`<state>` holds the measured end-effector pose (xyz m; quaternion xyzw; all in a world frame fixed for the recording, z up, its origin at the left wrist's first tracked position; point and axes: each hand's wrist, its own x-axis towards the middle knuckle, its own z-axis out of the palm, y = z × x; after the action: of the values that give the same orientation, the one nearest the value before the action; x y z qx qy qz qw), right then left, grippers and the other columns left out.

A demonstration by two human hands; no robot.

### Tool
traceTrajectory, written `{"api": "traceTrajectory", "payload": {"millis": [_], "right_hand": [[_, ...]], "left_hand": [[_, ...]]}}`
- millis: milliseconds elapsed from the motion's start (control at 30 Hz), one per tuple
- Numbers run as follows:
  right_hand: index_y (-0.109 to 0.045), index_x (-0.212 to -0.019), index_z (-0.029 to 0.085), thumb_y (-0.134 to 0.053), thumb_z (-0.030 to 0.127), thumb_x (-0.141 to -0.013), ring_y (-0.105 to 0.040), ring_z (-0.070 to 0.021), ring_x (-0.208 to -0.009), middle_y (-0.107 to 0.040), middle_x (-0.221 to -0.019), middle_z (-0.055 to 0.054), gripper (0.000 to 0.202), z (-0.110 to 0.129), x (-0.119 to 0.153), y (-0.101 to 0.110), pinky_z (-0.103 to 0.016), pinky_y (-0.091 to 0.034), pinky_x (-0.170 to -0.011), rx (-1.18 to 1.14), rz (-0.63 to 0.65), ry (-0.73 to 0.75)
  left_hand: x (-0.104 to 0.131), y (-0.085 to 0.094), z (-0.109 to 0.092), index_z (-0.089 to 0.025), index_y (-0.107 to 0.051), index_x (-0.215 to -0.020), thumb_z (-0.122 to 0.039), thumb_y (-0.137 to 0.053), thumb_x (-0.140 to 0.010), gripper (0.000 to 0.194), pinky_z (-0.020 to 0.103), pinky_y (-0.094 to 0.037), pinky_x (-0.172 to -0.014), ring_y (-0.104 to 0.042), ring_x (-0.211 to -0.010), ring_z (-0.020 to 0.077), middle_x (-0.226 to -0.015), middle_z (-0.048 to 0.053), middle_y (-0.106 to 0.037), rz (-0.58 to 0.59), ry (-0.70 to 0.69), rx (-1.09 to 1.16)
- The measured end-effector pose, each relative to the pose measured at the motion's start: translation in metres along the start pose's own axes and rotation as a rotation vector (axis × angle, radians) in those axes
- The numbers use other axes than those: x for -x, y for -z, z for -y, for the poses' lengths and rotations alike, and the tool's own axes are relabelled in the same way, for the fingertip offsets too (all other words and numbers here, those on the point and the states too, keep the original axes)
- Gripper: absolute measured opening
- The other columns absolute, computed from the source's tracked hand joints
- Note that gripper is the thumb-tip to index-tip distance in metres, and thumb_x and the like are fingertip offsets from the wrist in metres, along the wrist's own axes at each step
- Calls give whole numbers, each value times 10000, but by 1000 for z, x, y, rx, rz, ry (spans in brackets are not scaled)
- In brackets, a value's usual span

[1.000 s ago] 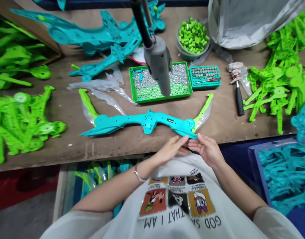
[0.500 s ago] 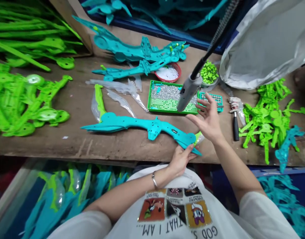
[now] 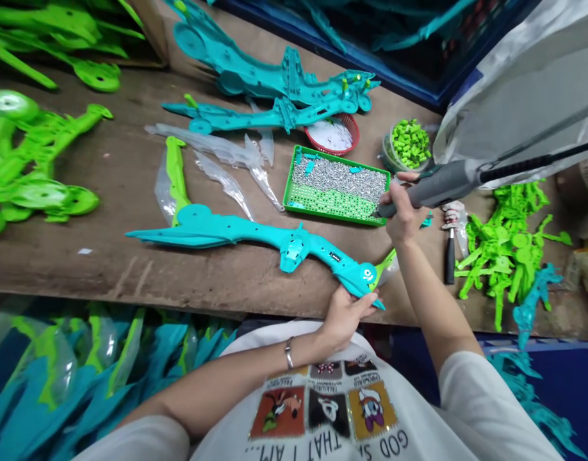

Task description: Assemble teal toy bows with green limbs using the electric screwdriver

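Observation:
My left hand (image 3: pixel 343 315) grips the right tip of a turquoise plastic toy bow (image 3: pixel 260 235), which lies along the front of the table. Lime green arms with clear blades stick out from both ends of the bow. A grey electric screwdriver (image 3: pixel 445 184) is in my right hand (image 3: pixel 402 214), tilted so its tip points left. That tip is over the right end of a green perforated tray (image 3: pixel 339 219) full of small silver screws (image 3: pixel 339 176). Whether the tip touches a screw cannot be made out.
Turquoise bow halves (image 3: pixel 255 77) lie at the back. Beside them stand a red basket (image 3: pixel 355 137) of white pieces and a tub of lime green bits (image 3: pixel 412 144). A black-handled hammer (image 3: pixel 449 256) and lime parts (image 3: pixel 508 250) are at right. Clear blades (image 3: pixel 224 182) lie left of the tray.
My right hand, open beside the hanging screwdriver before, has closed around it and swung its tip to the tray. The left hand stays on the bow's tip. The view has shifted slightly.

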<state>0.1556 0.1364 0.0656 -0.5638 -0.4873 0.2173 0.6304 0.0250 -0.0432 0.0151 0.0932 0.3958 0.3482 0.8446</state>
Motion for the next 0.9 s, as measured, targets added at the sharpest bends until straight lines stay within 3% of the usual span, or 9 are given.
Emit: {"api": "traceTrajectory", "payload": {"millis": [200,367,667,767,900], "right_hand": [[-612,-1024,261,-698,499,-829,-588,-133,-525,-516,-584,92,319,-28,5,-7,-298,-536,-623,-111,-43,-16],[-590,-925,258,-670,516,-831,-579,-139,-522,-509,-581,77,285,-32,2,-6,-306,-531,-610,-77,-35,-44],[-548,-960,266,-646,558,-845,-565,-133,-538,-508,-594,78,328,-40,0,-8,-296,-506,-620,-43,35,-17],[-576,-944,260,-656,585,-846,-568,-134,-546,-510,-599,66,349,-29,-4,-7,-298,-508,-623,-41,49,4],[-599,-972,269,-590,697,-880,-555,-128,-529,-460,-605,62,438,18,5,8,-302,-512,-611,-25,76,-12]], "left_hand": [[-1,-1,1,-162,-708,-1109,-393,-981,-639,591,445,-625,-928,-760,-991,252,-1066,104,-783,-25,15,-28],[-2,-1,1,-172,-701,-1159,-384,-976,-649,616,420,-634,-904,-763,-1000,253,-1094,107,-784,-28,21,-26],[1,-6,5,-168,-652,-1158,-349,-986,-617,661,395,-654,-848,-766,-963,241,-1088,97,-774,-61,-6,-35],[0,-7,5,-162,-645,-1136,-345,-982,-621,642,382,-655,-837,-767,-939,232,-1074,97,-775,-59,-22,-52],[-1,-8,6,-163,-647,-1138,-329,-979,-623,635,379,-653,-839,-764,-937,225,-1069,84,-774,-49,-38,-60]]}}
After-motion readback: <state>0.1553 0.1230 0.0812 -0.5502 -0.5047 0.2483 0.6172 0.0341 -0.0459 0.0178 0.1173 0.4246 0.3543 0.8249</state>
